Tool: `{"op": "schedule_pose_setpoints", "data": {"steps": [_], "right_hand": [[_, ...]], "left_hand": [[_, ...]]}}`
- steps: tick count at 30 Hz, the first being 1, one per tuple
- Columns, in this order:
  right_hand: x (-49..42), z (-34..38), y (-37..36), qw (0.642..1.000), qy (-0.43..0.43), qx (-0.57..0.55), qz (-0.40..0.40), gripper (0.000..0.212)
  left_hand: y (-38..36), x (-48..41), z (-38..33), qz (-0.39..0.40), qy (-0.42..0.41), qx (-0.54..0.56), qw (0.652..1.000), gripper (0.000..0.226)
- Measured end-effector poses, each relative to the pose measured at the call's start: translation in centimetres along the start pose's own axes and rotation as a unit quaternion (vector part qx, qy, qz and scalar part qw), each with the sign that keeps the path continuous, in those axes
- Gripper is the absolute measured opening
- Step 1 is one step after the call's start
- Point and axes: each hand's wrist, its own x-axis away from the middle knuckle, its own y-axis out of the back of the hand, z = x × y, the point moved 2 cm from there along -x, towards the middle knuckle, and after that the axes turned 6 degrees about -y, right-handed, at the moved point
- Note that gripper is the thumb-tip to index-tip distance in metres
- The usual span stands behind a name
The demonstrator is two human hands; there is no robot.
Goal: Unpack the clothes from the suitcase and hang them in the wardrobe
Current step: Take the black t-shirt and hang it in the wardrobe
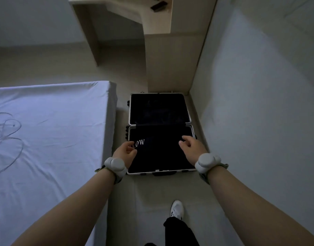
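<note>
Below, suitcase (159, 109) is shown open on floor (152, 189) | hemmed by bed (51, 121) and wall (259, 103) | dark garment (161, 155) overlain by left grip (123, 150), right grip (192, 148); fingers (184, 138) curled, hold cannot be told.

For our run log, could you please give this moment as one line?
suitcase: open on floor | black garment: in near half | left hand, right hand: over garment, grip unclear

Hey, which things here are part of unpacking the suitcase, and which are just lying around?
For the job: open suitcase; black garment with white lettering inside it; left hand and right hand, both at that garment.
Lying about: bed; thin looped wire on the bed; dark object on the shelf.
</note>
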Motion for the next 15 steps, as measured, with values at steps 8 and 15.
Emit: {"op": "schedule_pose_setpoints", "data": {"steps": [8, 15], "right_hand": [[-12.1, -0.8, -2.1, 0.996, -0.010, 0.035, 0.078, 0.046], [-21.2, -4.9, -9.4, 0.994, -0.043, 0.020, 0.101, 0.044]], "left_hand": [[-3.7, -7.7, 1.3, -0.015, 0.067, 0.015, 0.998, 0.042], [-8.1, -16.0, 9.7, 0.029, 0.113, 0.001, 0.993, 0.049]]}}
